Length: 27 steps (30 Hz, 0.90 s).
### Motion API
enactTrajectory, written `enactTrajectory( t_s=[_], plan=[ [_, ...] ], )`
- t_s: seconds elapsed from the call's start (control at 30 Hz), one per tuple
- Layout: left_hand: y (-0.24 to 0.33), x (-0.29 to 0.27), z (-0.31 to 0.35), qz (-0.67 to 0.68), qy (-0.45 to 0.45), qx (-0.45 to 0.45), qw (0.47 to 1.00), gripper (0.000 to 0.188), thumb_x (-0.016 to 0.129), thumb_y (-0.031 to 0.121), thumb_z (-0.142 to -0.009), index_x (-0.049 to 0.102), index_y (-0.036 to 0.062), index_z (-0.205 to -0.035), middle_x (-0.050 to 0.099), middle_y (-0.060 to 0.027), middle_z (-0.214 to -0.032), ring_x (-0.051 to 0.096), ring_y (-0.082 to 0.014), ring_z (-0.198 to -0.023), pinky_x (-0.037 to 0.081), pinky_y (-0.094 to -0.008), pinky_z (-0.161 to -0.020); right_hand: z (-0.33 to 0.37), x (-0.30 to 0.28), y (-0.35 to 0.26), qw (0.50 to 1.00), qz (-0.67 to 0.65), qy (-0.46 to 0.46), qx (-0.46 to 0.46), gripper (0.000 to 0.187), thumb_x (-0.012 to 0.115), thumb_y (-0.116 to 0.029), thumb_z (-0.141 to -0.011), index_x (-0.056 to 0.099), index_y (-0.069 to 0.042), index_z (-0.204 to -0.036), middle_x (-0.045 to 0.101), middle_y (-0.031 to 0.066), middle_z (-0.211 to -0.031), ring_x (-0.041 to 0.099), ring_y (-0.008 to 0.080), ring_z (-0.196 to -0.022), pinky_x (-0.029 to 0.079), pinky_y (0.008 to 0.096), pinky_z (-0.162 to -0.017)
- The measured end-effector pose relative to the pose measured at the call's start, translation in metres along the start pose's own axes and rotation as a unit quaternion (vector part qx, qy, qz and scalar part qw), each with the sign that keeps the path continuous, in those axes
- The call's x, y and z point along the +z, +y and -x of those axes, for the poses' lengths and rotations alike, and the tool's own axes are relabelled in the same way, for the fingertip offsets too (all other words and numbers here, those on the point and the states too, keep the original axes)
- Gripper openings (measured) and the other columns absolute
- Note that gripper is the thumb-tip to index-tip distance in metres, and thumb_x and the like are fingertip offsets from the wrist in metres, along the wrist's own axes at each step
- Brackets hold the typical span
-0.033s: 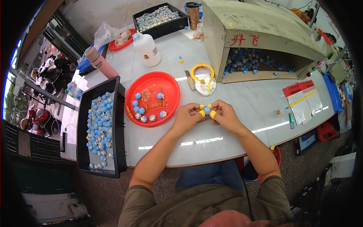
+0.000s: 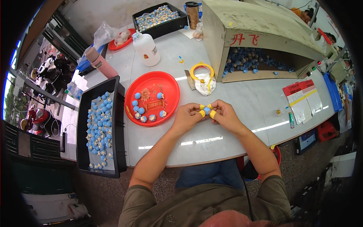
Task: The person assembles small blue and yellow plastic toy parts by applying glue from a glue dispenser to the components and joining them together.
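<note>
My left hand (image 2: pixel 186 118) and my right hand (image 2: pixel 228 118) meet over the table, fingertips and thumbs pinched around a small blue ball-shaped piece (image 2: pixel 207 110). Yellow tape wraps the thumb and a fingertip on each hand. Most of the piece is hidden by the fingers. To the left of my left hand lies a red round plate (image 2: pixel 165 81), holding several blue-and-cream ball pieces (image 2: pixel 152 118). Beyond my hands, a yellow tape roll (image 2: pixel 194 70) rests beside a crumpled white wad (image 2: pixel 206 87) and a flat strip (image 2: pixel 190 80).
A black tray (image 2: pixel 120 128) of similar pieces stands at the left, another black tray (image 2: pixel 166 32) at the back. Near them are a white bottle (image 2: pixel 146 49) and a pink flask (image 2: pixel 102 63). An open-fronted cabinet (image 2: pixel 215 41) stands back right; red-and-white papers (image 2: pixel 302 98) lie at the right.
</note>
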<state>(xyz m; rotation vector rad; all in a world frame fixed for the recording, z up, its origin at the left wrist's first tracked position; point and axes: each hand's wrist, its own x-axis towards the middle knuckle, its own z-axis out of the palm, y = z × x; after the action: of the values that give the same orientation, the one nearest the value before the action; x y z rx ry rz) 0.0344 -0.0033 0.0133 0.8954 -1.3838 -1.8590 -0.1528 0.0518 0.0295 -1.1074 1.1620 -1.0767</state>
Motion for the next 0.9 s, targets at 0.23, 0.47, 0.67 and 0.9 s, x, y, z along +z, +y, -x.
enactTrajectory(
  t_s=[0.23, 0.47, 0.67, 0.9],
  plan=[
    [-0.011, 0.006, 0.0, -0.002, 0.017, 0.054, 0.998, 0.016, 0.064, 0.0, -0.089, 0.06, -0.0075, -0.103, 0.067, -0.0125, -0.1, 0.067, -0.0143, -0.088, 0.058, -0.0275, -0.079, -0.004, -0.002, 0.006, 1.0, 0.011, -0.018, -0.019, 0.013, 0.057, -0.006, -0.093, 0.056, 0.001, -0.103, 0.062, 0.0028, -0.082, 0.056, 0.005, -0.065, 0.048, 0.0209, -0.059],
    [-0.016, 0.011, 0.003, -0.053, 0.044, 0.055, 0.996, 0.015, 0.061, -0.002, -0.09, 0.059, -0.0082, -0.103, 0.067, -0.015, -0.098, 0.068, -0.0169, -0.088, 0.058, -0.0283, -0.08, -0.005, -0.003, 0.016, 0.999, 0.029, -0.02, -0.027, 0.012, 0.057, -0.005, -0.092, 0.057, 0.001, -0.102, 0.062, 0.0028, -0.082, 0.055, 0.0053, -0.065, 0.047, 0.0216, -0.057],
    [-0.021, 0.012, 0.002, -0.029, 0.053, 0.06, 0.996, 0.014, 0.06, -0.003, -0.09, 0.057, -0.0086, -0.103, 0.067, -0.0159, -0.099, 0.069, -0.0187, -0.09, 0.059, -0.0302, -0.082, -0.001, 0.004, 0.013, 0.992, 0.102, 0.027, -0.073, 0.01, 0.056, -0.003, -0.093, 0.061, 0.003, -0.1, 0.063, 0.0034, -0.081, 0.054, 0.0058, -0.064, 0.044, 0.0224, -0.056],
    [-0.018, 0.013, -0.002, 0.011, 0.047, 0.071, 0.996, 0.015, 0.056, -0.005, -0.09, 0.053, -0.0096, -0.104, 0.065, -0.0186, -0.103, 0.069, -0.022, -0.093, 0.059, -0.0334, -0.085, -0.004, 0.004, 0.01, 0.988, 0.087, 0.045, -0.123, 0.012, 0.056, 0.0, -0.092, 0.062, 0.005, -0.101, 0.063, 0.0059, -0.089, 0.054, 0.0066, -0.064, 0.044, 0.0233, -0.055]
  ],
)
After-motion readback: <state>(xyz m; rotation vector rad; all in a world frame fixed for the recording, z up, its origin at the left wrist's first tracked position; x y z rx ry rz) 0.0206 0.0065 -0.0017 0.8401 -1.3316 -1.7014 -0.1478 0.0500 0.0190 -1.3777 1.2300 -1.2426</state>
